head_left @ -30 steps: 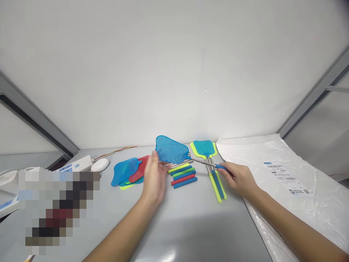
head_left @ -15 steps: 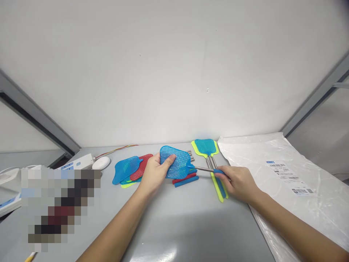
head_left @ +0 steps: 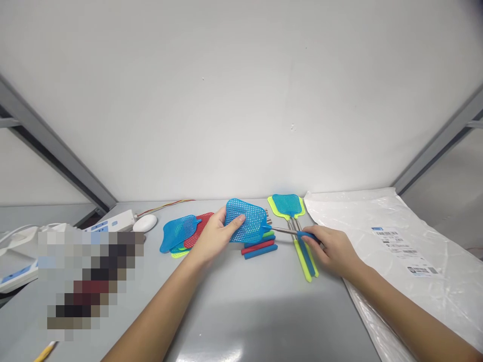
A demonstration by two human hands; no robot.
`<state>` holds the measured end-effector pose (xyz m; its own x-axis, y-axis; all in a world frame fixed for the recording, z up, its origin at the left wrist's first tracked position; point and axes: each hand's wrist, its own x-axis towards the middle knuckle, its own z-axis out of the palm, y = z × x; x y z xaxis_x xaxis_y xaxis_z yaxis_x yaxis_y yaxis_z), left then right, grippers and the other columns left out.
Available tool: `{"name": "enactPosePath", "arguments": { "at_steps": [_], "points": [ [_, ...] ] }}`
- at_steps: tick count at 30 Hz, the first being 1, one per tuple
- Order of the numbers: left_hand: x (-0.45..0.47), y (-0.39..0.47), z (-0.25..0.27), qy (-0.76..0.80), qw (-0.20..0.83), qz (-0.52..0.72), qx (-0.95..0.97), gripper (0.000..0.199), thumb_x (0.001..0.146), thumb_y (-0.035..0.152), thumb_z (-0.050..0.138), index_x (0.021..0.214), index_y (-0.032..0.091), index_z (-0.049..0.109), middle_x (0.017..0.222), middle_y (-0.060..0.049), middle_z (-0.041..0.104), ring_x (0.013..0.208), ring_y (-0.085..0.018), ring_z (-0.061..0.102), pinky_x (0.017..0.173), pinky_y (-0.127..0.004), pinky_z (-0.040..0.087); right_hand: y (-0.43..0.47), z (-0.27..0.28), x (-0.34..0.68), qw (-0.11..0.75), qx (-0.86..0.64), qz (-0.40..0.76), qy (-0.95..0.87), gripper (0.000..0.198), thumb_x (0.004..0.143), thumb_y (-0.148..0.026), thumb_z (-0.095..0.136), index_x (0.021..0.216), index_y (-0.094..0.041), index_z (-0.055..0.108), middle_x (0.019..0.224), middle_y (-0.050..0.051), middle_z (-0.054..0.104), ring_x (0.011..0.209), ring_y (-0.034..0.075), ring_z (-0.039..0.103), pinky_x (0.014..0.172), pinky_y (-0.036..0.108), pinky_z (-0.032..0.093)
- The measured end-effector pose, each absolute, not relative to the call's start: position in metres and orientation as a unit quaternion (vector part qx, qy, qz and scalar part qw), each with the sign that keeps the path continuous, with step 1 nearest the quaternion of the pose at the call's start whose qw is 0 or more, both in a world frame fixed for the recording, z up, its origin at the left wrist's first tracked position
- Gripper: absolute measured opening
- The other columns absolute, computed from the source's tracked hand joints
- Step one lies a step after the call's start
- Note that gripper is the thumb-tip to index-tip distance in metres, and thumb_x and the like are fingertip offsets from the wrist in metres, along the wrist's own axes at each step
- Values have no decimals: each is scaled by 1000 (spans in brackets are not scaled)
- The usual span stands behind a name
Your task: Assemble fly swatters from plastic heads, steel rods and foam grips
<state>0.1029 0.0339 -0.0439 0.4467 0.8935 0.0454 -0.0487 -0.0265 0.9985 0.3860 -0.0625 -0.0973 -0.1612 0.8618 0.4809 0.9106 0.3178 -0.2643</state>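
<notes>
My left hand [head_left: 221, 232] grips the mesh head of a blue fly swatter [head_left: 249, 221], thumb on top. My right hand [head_left: 332, 249] is closed round its blue handle, and a thin metal rod joins head and handle. Left of my left hand lie loose swatter heads, among them a blue head [head_left: 179, 232] and a red head [head_left: 199, 230]. Under the held head rest loose handles with metal rods, including a red handle [head_left: 258, 246] and a blue handle [head_left: 260, 252]. Behind my right hand lie several joined swatters [head_left: 287, 203], yellow-green and blue.
A white plastic mailing bag [head_left: 400, 241] with a label covers the right side of the grey table [head_left: 241, 311]. Power strips [head_left: 116, 220], a white round device [head_left: 145, 223] and a pixelated patch are at the left. A white wall rises behind.
The view has shifted slightly, so everything sits a little further right. Both hands keep their hold on the blue fly swatter, with little visible change between them.
</notes>
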Motion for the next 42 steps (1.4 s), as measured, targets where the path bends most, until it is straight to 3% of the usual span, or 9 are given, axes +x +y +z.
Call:
{"name": "enactPosePath", "arguments": {
  "at_steps": [3, 6, 9, 13, 18, 22, 28, 33, 42],
  "points": [
    [85, 39, -34, 327, 559, 339, 682, 25, 82, 37, 62, 101, 21, 69, 109, -9, 67, 98, -24, 64, 91, -42, 50, -62, -98, 385, 315, -555, -42, -769, 17, 92, -28, 48, 105, -22, 57, 87, 4, 63, 73, 15, 59, 63, 26, 45],
    [63, 42, -31, 313, 454, 302, 778, 14, 80, 31, 65, 89, 26, 74, 125, -6, 59, 116, -27, 54, 101, -45, 42, -60, -100, 382, 357, -528, -34, -770, 16, 90, -23, 52, 106, -22, 55, 90, 4, 61, 79, 15, 59, 67, 27, 47],
    [45, 40, -37, 305, 375, 315, 817, 16, 84, 27, 59, 85, 29, 75, 139, -1, 48, 130, -27, 41, 109, -47, 32, -59, -103, 379, 377, -508, -25, -774, 16, 89, -18, 55, 104, -23, 54, 93, 4, 60, 82, 14, 59, 69, 26, 48],
    [37, 34, -46, 351, 413, 417, 730, 21, 88, 31, 54, 102, 29, 70, 143, -3, 44, 126, -26, 47, 102, -44, 43, -57, -107, 376, 377, -501, -30, -779, 16, 87, -15, 57, 101, -23, 53, 94, 3, 59, 82, 14, 59, 68, 27, 49],
    [43, 32, -47, 387, 479, 441, 653, 39, 89, 40, 53, 125, 25, 54, 129, -9, 57, 116, -25, 56, 97, -42, 48, -59, -109, 375, 368, -488, -37, -790, 19, 86, -13, 57, 102, -23, 52, 95, 4, 59, 83, 14, 58, 67, 27, 50],
    [43, 31, -50, 387, 447, 389, 707, 56, 80, 41, 65, 132, 28, 47, 140, -8, 47, 120, -27, 52, 100, -44, 45, -61, -109, 376, 364, -495, -34, -788, 21, 86, -13, 56, 104, -24, 52, 96, 4, 58, 84, 15, 58, 66, 27, 51],
    [40, 26, -52, 397, 436, 320, 741, 79, 72, 38, 74, 141, 34, 36, 139, -6, 48, 120, -29, 51, 102, -45, 42, -63, -112, 379, 364, -498, -40, -786, 23, 87, -14, 55, 107, -24, 51, 95, 5, 59, 83, 16, 59, 67, 28, 51],
    [32, 26, -46, 397, 423, 281, 764, 92, 64, 34, 79, 143, 37, 32, 137, -5, 48, 121, -29, 49, 105, -49, 36, -64, -113, 382, 362, -509, -31, -780, 22, 86, -15, 55, 107, -23, 52, 94, 5, 58, 79, 15, 59, 53, 22, 48],
    [24, 25, -40, 387, 436, 188, 790, 124, 51, 36, 85, 149, 37, 10, 143, -8, 39, 126, -32, 42, 103, -46, 36, -64, -117, 381, 360, -490, -20, -794, 23, 87, -11, 53, 107, -23, 51, 96, 5, 58, 77, 13, 59, 59, 23, 49]
  ]
}}
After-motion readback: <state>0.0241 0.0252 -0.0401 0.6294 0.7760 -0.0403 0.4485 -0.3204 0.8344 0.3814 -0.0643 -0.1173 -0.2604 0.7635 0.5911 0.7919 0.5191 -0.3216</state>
